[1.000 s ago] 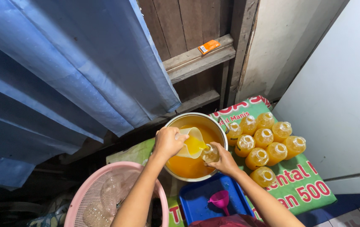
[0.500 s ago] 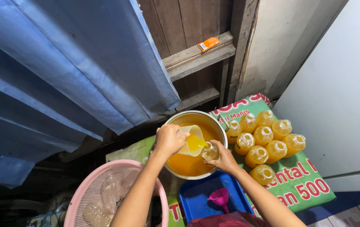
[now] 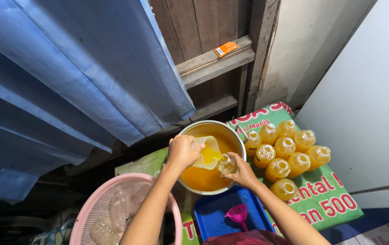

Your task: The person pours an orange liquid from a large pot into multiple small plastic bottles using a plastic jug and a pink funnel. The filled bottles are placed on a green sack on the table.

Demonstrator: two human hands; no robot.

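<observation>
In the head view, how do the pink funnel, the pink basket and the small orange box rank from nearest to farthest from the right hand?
Measured from the right hand:
1. Pink funnel, just below the hand, on the blue tray.
2. Pink basket, at the lower left, beyond the left forearm.
3. Small orange box, far up on the wooden ledge.

pot centre | filled bottles right of pot | basket left-front | tray front, funnel in tray

left hand tips a clear jug of orange liquid into a small bottle held by right hand.
</observation>
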